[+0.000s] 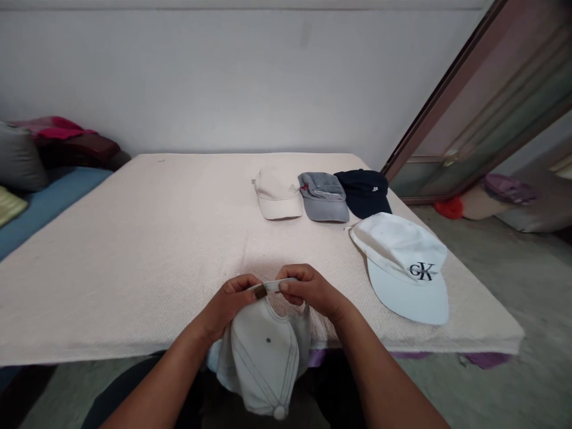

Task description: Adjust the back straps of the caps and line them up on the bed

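A pale grey baseball cap [266, 345] hangs over the table's near edge, its back strap uppermost and its crown button pointing down toward me. Fingers of my left hand [227, 304] pinch the strap beside a brown metal-looking buckle [260, 291]. On the other side of the buckle, my right hand [310, 289] is closed on the strap [272, 286]. The arched opening at the back of the cap shows below the strap. Most of the brim is hidden underneath.
On the covered table [156, 250] lie a cream cap [277, 193], a grey cap [324, 196], a navy cap [364, 192] and a white cap with black letters [404, 262]. A blue bed or bench [58, 190] with cushions stands left. A wall [214, 83] rises behind.
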{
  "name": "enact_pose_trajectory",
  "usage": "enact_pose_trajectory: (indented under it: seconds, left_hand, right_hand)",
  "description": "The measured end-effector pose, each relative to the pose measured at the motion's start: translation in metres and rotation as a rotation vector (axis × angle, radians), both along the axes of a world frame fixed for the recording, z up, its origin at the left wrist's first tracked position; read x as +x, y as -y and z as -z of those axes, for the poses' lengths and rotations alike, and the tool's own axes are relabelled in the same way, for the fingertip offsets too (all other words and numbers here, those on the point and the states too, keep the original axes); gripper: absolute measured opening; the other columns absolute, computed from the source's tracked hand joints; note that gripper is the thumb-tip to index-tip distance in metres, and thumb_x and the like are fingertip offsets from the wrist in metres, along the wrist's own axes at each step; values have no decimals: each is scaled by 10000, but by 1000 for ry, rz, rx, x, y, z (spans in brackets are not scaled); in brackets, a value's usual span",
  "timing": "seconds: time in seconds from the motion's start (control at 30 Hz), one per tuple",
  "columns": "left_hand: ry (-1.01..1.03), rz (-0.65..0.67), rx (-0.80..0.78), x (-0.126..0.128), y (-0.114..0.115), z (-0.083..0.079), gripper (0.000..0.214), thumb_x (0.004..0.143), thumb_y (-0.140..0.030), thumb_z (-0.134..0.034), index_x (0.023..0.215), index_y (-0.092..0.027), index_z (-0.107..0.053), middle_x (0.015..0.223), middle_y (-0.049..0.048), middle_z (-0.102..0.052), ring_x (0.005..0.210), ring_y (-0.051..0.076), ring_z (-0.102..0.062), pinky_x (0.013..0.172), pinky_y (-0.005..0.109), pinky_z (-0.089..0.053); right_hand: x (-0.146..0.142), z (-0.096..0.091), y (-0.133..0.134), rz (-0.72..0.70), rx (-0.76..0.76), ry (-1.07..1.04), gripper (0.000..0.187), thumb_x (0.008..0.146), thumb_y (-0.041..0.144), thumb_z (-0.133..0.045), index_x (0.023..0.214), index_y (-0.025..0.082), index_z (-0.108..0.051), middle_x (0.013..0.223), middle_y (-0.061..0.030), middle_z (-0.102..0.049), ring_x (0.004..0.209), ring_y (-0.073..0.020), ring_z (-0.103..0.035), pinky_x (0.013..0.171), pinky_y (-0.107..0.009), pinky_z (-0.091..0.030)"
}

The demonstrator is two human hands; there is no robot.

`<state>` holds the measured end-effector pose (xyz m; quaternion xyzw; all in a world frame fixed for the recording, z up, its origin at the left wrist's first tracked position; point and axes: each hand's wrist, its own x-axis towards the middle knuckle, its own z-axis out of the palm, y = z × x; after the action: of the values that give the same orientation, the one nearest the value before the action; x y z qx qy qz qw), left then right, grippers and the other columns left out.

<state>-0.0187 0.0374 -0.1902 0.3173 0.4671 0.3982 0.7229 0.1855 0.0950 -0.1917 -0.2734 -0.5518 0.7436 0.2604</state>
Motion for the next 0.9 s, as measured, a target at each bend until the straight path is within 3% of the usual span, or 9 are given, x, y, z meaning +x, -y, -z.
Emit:
enact_pose_trajectory:
  seconds: [0.27, 0.9]
  left_hand:
    - [12, -38, -28, 1, 0, 2, 159, 674, -246, -736, 806, -184, -673, 641, -18, -642, 495, 79, -528, 492, 187, -387]
    - [40, -68, -46, 4, 0, -2, 146, 681, -274, -754, 775, -186, -685, 655, -23, -661, 532, 74, -558, 525, 183, -421]
  right_hand:
    - [-5, -1, 3, 30, -118, -97, 150, 772, 265, -626, 707, 139, -575, 542, 49, -457, 442, -50, -352, 429, -199, -252]
    - [-9, -2, 2, -26, -35, 34, 248, 802, 362, -613, 713, 131, -588, 453, 73, -404, 415, -49, -335, 410, -192, -222]
